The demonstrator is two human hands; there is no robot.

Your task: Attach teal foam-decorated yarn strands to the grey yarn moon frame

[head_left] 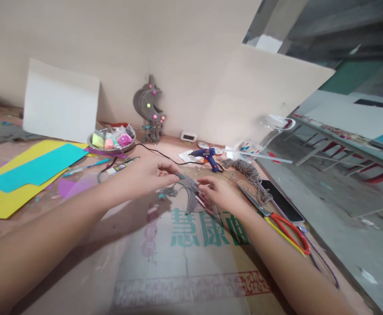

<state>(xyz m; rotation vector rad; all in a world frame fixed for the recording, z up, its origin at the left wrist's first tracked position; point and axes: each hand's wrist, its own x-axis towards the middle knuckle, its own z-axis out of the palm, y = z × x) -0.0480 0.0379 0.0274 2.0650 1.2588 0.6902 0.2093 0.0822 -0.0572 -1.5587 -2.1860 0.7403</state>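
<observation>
One printed sheet lies flat over the near worktop, probably to keep its surface clean. Scissors rest to the right, handles turned toward the person, perhaps for an easy pick-up, with a dark phone just beyond. Farther in, a small grey piece sits over the sheet between both hands. The left hand pinches its upper corner between thumb and forefinger, seemingly to steady it; the right hand has curled fingers at the opposite edge — whether they grip, I cannot tell. Past them, grey yarn lies loosely heaped, and a blue glue gun points its nozzle over white paper, likely to catch drips. Behind, a bowl gathers bagged colours, and a grey crescent ornament stands against the wall, apparently for support.
</observation>
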